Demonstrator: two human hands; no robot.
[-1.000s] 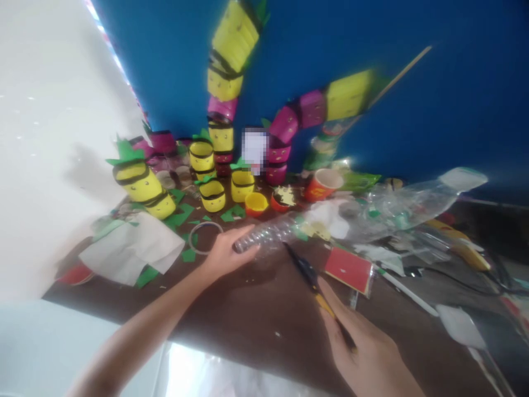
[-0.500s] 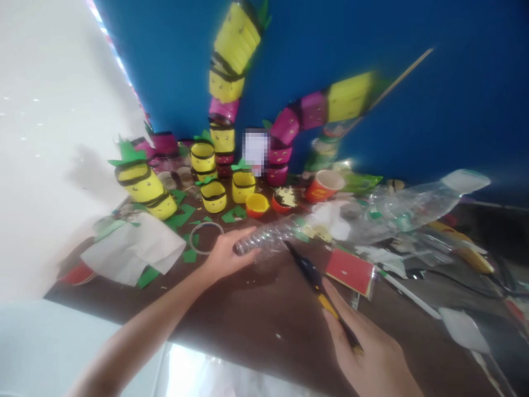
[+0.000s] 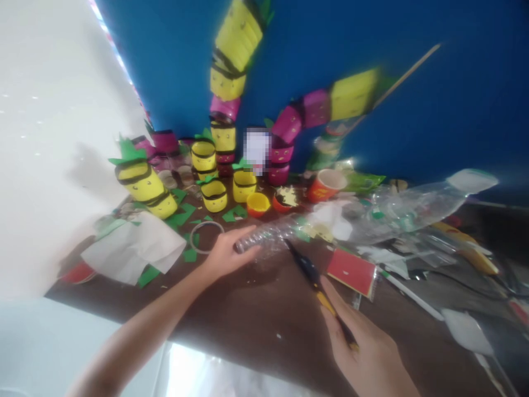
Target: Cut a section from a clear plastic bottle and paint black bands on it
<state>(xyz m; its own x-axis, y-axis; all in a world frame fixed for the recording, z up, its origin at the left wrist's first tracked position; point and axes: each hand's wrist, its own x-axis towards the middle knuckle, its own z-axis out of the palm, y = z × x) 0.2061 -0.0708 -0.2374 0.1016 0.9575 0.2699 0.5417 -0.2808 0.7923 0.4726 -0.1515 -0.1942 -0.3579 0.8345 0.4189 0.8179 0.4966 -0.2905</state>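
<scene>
Lying sideways on the table, a clear ribbed plastic bottle [image 3: 270, 238] is gripped at its left end by my left hand [image 3: 233, 249], fingers behind it and thumb in front. My right hand [image 3: 363, 344] is closed around a black-and-yellow tool [image 3: 308, 270] with a slim dark tip. That tip meets or nearly meets the bottle's right part; blur hides the exact contact. Left of the bottle lies a clear ring [image 3: 206, 237], close to my left hand. A red card [image 3: 351, 271] is just beyond my right hand.
Yellow pineapple-like cups [image 3: 214, 197] and purple cups [image 3: 279, 173] stand along the blue wall, some stacked. White paper [image 3: 134, 248] and green scraps [image 3: 182, 215] lie left. A red paper cup [image 3: 327, 186], a large clear bottle [image 3: 425, 207] and a yellow-handled tool [image 3: 479, 259] crowd the right.
The view has shifted very slightly. My right hand and the tool's handle have moved a little to the left; my left hand keeps its hold on the bottle.
</scene>
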